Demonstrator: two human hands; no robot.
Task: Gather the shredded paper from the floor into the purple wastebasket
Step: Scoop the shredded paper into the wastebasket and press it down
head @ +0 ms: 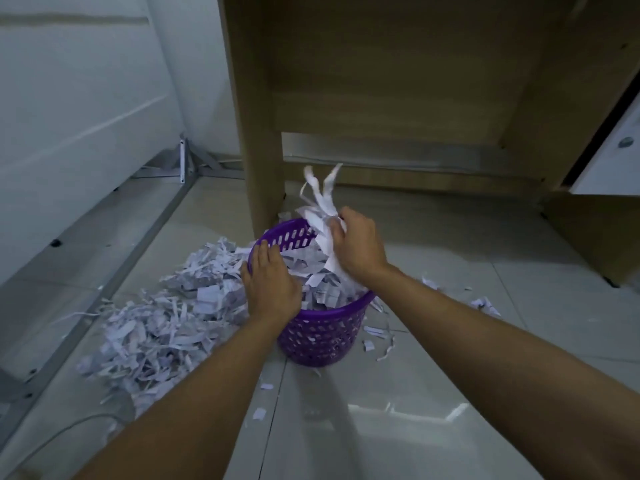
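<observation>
The purple wastebasket [322, 336] stands on the tiled floor, full of white paper strips up to its rim. A big pile of shredded paper [159, 327] lies on the floor to its left. My left hand [268, 282] rests on the basket's left rim, fingers wrapped over the edge. My right hand [356, 245] hovers over the basket's far right side, shut on a bunch of paper strips [320, 202] that stick up and hang down from the fist. A few loose strips [379, 339] lie right of the basket.
A wooden desk leg [258, 150] stands just behind the basket, with the desk's back panel [398, 64] beyond. A white wall with a metal floor rail [114, 268] runs along the left. A white drawer unit [613, 157] is at the far right. Scattered scraps [483, 303] dot the tiles.
</observation>
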